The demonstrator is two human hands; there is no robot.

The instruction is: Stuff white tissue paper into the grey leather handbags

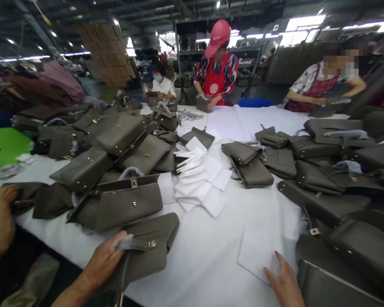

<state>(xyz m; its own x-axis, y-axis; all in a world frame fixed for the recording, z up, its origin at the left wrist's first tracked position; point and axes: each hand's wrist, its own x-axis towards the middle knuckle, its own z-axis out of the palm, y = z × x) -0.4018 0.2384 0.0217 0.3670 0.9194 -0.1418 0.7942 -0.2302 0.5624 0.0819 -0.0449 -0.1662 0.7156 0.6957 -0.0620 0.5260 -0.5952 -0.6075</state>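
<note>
My left hand (107, 258) is closed around the wrapped handle of a dark olive-grey handbag (150, 243). The bag lies tilted at the table's near edge, with a gold clasp on its strap. On the right, my right hand (283, 277) has its fingers apart at the edge of a flat white square sheet (254, 253). Its thumb and fingertips touch or nearly touch that sheet; I cannot tell which. Beyond, a fanned stack of white square sheets (200, 183) rests on the white table covering (240, 204). Another handbag (128, 204) stands just behind the one I hold.
Handbags are heaped on the left (121, 132) and on the right (326, 187). At the far left edge another person's hand (0, 217) is by a bag. A person in a red cap (216, 76) and two others handle bags across the table. A green board (6, 149) lies left.
</note>
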